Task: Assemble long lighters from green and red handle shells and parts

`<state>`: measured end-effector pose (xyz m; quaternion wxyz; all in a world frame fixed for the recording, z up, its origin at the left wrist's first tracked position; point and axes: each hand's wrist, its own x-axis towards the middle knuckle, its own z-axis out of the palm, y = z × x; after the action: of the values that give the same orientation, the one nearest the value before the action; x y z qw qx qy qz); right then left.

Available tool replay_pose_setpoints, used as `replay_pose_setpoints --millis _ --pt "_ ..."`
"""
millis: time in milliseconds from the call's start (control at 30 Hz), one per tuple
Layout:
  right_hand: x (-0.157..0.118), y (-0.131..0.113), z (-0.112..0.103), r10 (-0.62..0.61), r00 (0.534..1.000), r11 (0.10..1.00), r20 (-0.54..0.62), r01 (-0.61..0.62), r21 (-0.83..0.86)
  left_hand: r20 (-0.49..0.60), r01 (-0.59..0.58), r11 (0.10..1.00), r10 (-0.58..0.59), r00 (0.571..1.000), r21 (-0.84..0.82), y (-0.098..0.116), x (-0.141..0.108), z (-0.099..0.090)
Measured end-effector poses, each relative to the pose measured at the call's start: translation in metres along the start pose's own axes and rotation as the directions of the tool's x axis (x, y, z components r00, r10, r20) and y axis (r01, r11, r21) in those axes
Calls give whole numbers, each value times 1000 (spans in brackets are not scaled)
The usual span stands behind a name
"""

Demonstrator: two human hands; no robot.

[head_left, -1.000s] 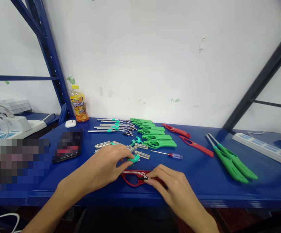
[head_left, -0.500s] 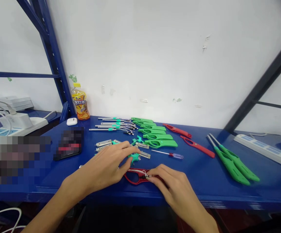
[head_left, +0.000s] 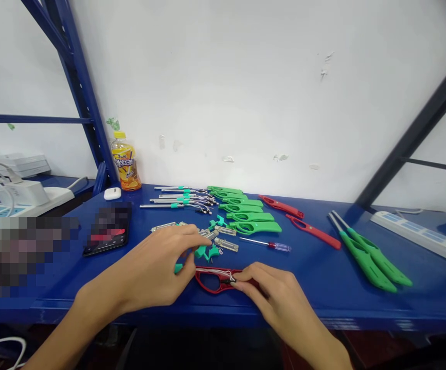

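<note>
In front of me lies a red lighter handle half [head_left: 207, 289], its inner side up, with thin white wires [head_left: 218, 271] running along its top edge. My right hand [head_left: 272, 288] pinches a small black wired piece [head_left: 227, 281] at the handle's right part; the fingertips partly hide it. My left hand [head_left: 161, 264] hovers at the handle's left end, thumb and index finger apart, nothing visible between them. Just beyond it are green trigger pieces [head_left: 213, 252] and clear fuel tanks with metal parts [head_left: 226, 244]. A bit of teal plastic [head_left: 178, 267] shows by the left palm.
Behind are metal lighter rods with wires [head_left: 172, 206], green handle halves [head_left: 255, 227], red handle halves [head_left: 315, 235] and a screwdriver [head_left: 280, 247]. Two green lighters [head_left: 373, 262] and a power strip [head_left: 419, 236] lie right. A phone [head_left: 107, 231], earbud case [head_left: 112, 193] and drink bottle [head_left: 126, 167] stand left.
My left hand has shifted left and slightly down, away from the green trigger pieces, uncovering more of them. My right hand keeps its pinch at the red handle half.
</note>
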<state>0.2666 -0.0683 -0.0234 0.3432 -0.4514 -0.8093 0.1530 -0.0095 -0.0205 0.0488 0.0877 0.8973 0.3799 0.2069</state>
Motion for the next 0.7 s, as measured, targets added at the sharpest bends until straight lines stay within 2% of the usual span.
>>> replay_pose_setpoints --millis 200,433,700 --pt "8 -5 -6 22 999 999 38 -21 -33 14 40 999 -40 999 27 -10 2 2" --pt "6 -2 -1 -21 999 999 -34 20 -26 16 33 997 -35 999 76 -15 8 8" --pt "2 -1 4 -80 995 987 -54 72 -142 115 9 999 -15 993 53 -15 13 7"
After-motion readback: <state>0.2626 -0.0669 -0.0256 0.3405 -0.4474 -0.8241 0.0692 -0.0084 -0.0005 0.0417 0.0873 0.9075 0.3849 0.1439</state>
